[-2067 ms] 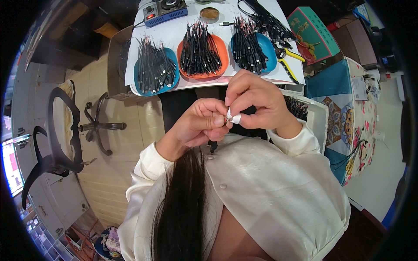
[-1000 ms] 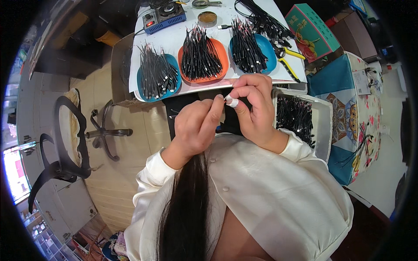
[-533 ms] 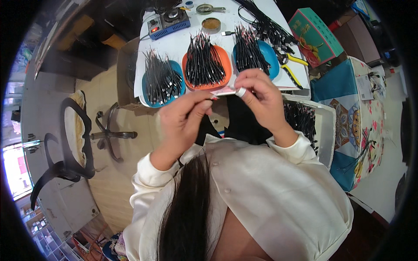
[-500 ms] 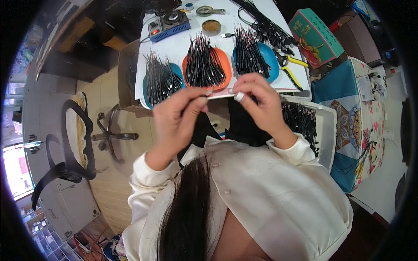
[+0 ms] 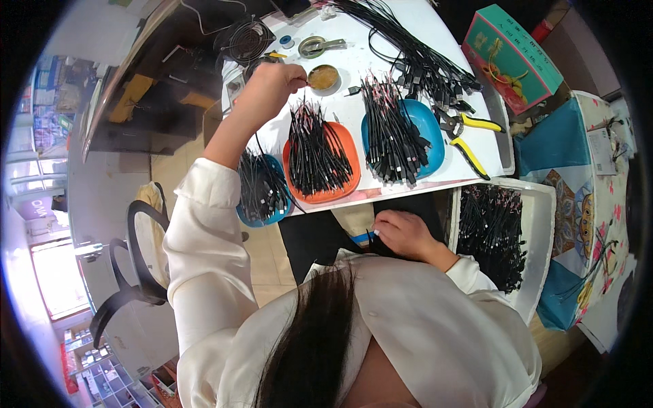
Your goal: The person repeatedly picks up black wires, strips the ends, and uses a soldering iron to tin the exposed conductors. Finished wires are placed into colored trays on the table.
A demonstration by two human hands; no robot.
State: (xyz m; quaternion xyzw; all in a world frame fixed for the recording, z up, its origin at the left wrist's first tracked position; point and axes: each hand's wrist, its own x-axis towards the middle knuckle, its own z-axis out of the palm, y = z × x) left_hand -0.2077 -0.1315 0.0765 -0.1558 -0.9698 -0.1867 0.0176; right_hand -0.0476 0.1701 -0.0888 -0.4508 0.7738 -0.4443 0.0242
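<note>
My left hand reaches over the table with its fingers pinched, right beside a small round tin of amber material. Whatever the pinch holds is too small to make out. My right hand is low, over my lap by the table's front edge, its fingers curled. A white band shows at its fingertip, and a thin dark piece sticks up beside it; whether it is gripped is unclear. Between the hands, black cables with stripped ends fill an orange tray, a right blue tray and a left blue tray.
Yellow-handled pliers lie at the table's right. Behind them is a bundle of black cables. A magnifier-like metal tool lies beyond the tin. A white bin of cables stands at my right; an office chair stands at left.
My hands have parted from the thin piece held between them. The left has moved forward to the tin; the right has dropped toward my lap. The view has shifted.
</note>
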